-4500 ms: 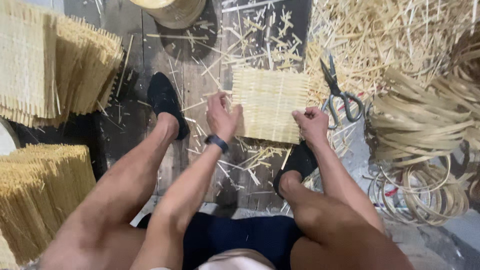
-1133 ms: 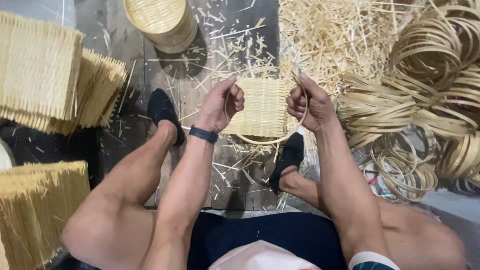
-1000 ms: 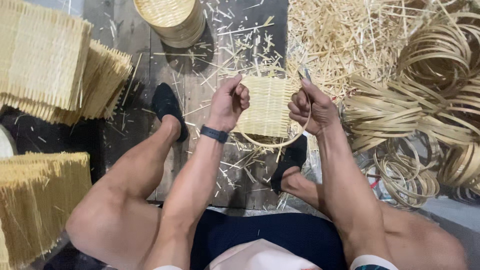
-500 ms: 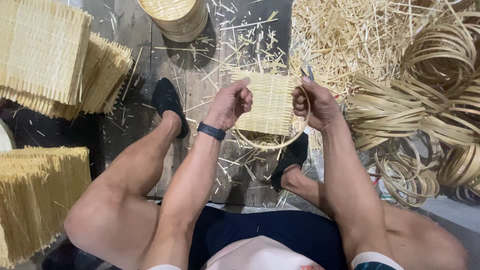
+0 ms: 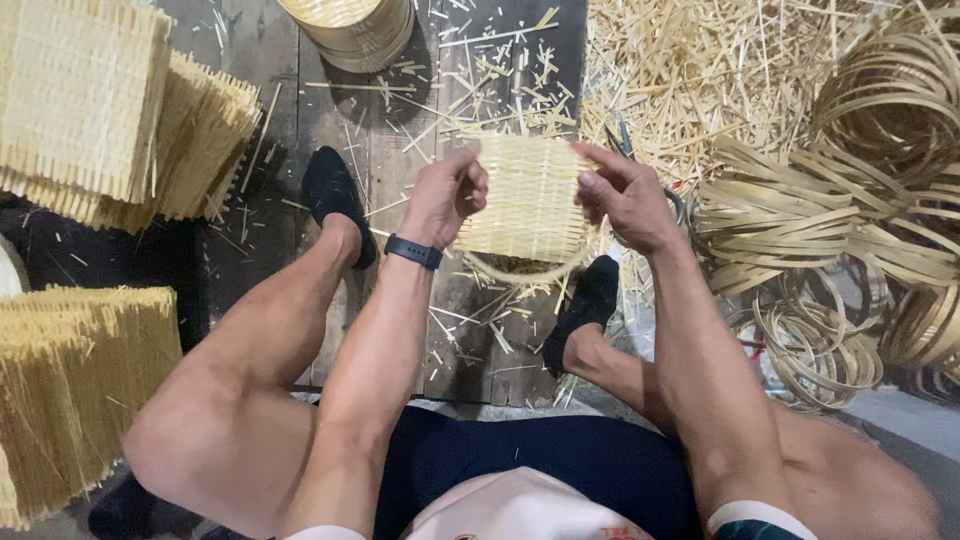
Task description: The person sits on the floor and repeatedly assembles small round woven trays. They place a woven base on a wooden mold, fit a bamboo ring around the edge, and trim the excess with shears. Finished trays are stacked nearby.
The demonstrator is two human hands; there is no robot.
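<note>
Raised slightly: woven mat curved between left hand, right hand.

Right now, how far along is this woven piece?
Done: the woven bamboo mat looks fully woven. In hand: left hand and right hand grip its two sides, lifted off the plank floor, curving it over a thin hoop under its lower edge. Left: no finished rim shows; ends remain loose. Bamboo hoops wait at right.

Two hands, the left hand and right hand, share one woven mat. Two black shoes rest on the floor. One round basket sits at the top, and three stacks of woven mats stand at left.
</note>
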